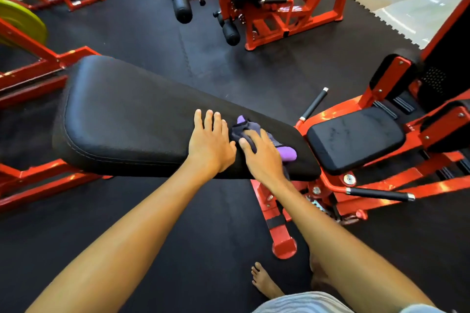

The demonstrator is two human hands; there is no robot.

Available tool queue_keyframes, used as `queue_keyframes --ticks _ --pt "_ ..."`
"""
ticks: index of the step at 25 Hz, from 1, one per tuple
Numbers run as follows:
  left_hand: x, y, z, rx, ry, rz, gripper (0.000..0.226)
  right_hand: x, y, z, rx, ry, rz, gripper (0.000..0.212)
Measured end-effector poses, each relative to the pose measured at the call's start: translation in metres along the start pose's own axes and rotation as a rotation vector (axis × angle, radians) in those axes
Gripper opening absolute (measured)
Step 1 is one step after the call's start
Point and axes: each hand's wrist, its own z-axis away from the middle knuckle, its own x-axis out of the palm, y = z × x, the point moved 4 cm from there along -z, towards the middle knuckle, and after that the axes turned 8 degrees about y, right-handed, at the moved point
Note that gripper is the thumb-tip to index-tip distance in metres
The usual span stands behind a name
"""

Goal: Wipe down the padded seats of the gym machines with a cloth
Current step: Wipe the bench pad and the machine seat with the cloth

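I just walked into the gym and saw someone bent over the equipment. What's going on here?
A person is wiping down a machine. Their right hand holds a bunched purple and grey cloth against the right-hand end of the long black pad. The left hand rests flat on the pad right beside it. The smaller seat to the right shows faint streaks, but the picture does not show whether it has been wiped.
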Motion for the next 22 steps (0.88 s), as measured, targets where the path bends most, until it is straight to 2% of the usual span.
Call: queue_keyframes --ticks 2,4,6,8,9,11,14,17,19,22 --pt "0.000 0.000 -0.001 0.024 0.006 0.006 0.069 -0.008 0.016 0.022 -0.017 0.044 -0.029 0.037" --pt "0.001 0.001 -0.001 0.039 0.012 -0.001 0.068 -0.012 0.048 0.028 0.061 0.078 0.040 0.038" --pt "0.002 0.001 0.001 0.050 0.013 -0.008 0.068 -0.015 0.080 0.021 0.274 0.142 0.092 0.041" --pt "0.001 0.001 0.001 0.060 0.013 -0.013 0.068 -0.016 0.087 0.012 0.513 0.194 0.017 0.039" --pt "0.000 0.001 0.001 0.061 0.016 -0.011 0.068 -0.013 0.078 0.011 0.575 0.235 -0.025 0.039" --pt "0.000 0.000 -0.001 0.059 0.017 0.001 0.067 -0.001 0.041 0.020 0.562 0.335 -0.085 0.042" --pt "0.001 0.001 -0.003 0.061 0.024 0.016 0.066 0.026 -0.020 0.067 0.420 0.455 -0.209 0.054" --pt "0.002 0.002 -0.002 0.079 0.024 0.026 0.065 0.041 -0.024 0.085 0.410 0.468 -0.289 0.063" --pt "0.001 0.002 -0.001 0.103 0.026 0.029 0.065 0.035 0.005 0.074 0.499 0.513 -0.230 0.069" --pt "0.001 0.001 0.000 0.118 0.029 0.026 0.065 0.014 0.068 0.052 0.757 0.582 -0.260 0.053"
